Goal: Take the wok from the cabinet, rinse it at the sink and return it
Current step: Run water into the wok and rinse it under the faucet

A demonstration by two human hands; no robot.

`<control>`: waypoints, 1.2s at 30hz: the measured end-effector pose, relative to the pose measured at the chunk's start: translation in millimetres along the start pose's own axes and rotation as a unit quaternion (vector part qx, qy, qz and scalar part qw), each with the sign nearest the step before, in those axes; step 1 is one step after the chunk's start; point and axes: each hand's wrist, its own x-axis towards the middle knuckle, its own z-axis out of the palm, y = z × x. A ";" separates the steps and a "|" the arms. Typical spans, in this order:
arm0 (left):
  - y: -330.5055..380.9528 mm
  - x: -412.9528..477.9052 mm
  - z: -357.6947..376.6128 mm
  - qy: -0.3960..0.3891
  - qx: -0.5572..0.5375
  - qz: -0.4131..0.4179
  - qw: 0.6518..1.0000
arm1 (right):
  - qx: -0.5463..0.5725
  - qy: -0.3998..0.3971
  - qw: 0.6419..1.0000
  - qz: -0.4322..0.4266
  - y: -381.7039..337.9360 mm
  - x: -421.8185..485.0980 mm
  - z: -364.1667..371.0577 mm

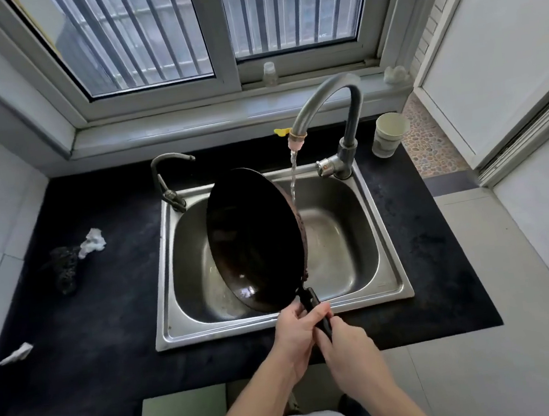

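The black wok (256,240) is tipped on its side over the steel sink (390,273), its dark inside facing left and toward me. Both hands grip its black handle at the sink's front edge: my left hand (297,328) higher on the handle, my right hand (347,346) just below it. Water runs from the tall curved tap (325,99) in a thin stream that falls along the wok's upper right rim into the basin. No cabinet is in view.
A second, smaller tap (167,179) stands at the sink's back left. A paper cup (389,133) sits right of the tall tap. A dark scrubber (66,269) and crumpled white tissue (92,242) lie on the black counter (92,331); a small bottle (269,73) stands on the windowsill.
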 end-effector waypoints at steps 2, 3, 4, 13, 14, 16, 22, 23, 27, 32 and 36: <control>-3.1 0.0 -5.8 0.015 0.021 0.002 1.000 | 0.061 -0.008 0.998 0.000 2.7 3.4 8.1; -5.0 -0.6 -7.9 0.021 0.026 0.002 0.999 | 0.095 -0.015 0.995 -0.006 3.5 3.9 11.3; -6.2 -2.2 -9.7 0.024 0.023 0.001 0.999 | 0.122 -0.017 0.992 -0.016 4.0 3.5 14.0; -11.2 -11.0 -26.0 0.025 -0.077 -0.045 0.996 | 0.183 -0.017 0.983 -0.026 7.0 3.8 36.3; -12.5 -11.8 -28.0 0.028 -0.088 -0.057 0.994 | 0.179 -0.016 0.983 -0.027 8.1 3.6 40.1; -17.1 -12.8 -32.9 0.021 -0.088 -0.082 0.993 | 0.169 -0.015 0.985 -0.018 10.5 3.6 48.6; -21.3 -8.7 -41.7 -0.018 -0.054 -0.117 0.992 | 0.218 -0.029 0.975 0.029 13.3 11.0 68.6; -20.4 -7.1 -42.3 -0.020 -0.045 -0.116 0.992 | 0.234 -0.025 0.971 0.032 12.7 12.1 70.2; -15.7 -0.7 -42.8 -0.032 -0.006 -0.104 0.994 | 0.262 -0.009 0.964 0.041 9.2 19.2 73.0; -14.9 6.2 -44.8 -0.021 0.023 -0.094 0.995 | 0.268 -0.009 0.963 0.037 7.8 23.1 77.1; -15.1 11.7 -46.8 -0.008 0.029 -0.102 0.994 | 0.272 -0.037 0.961 0.033 10.8 27.4 73.9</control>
